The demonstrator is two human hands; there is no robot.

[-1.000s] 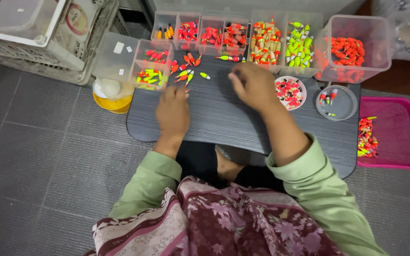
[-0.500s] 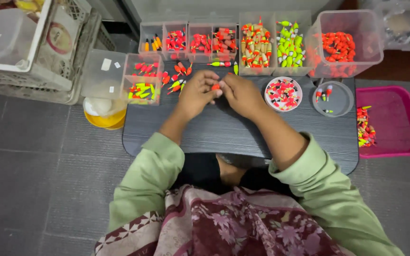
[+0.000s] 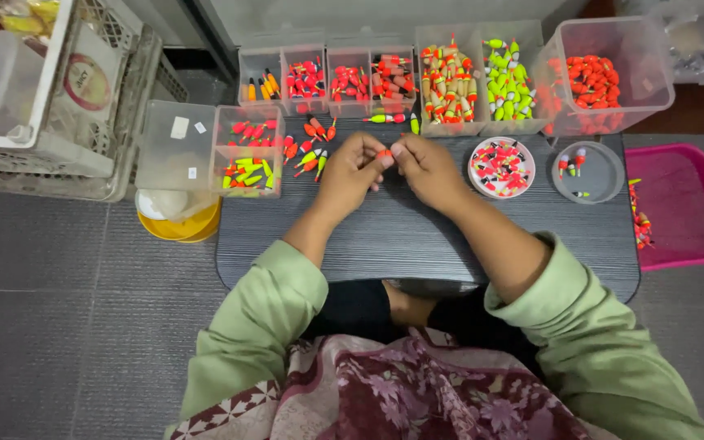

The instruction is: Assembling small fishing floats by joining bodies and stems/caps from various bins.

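Both hands meet at the upper middle of the frame, the left hand (image 3: 350, 167) and right hand (image 3: 425, 167) each with its grip pinched on one small orange float (image 3: 384, 153), its long axis running left to right above the dark counter (image 3: 417, 236). Behind, clear compartment boxes (image 3: 352, 77) hold orange and green floats; a round white dish (image 3: 501, 167) to the right holds red ones

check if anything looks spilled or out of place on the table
A handful of small orange and green fishing floats lie loose on the dark grey tabletop, outside the clear plastic compartment boxes. More lie scattered in the pink plastic tray at the right. Nothing looks damaged.
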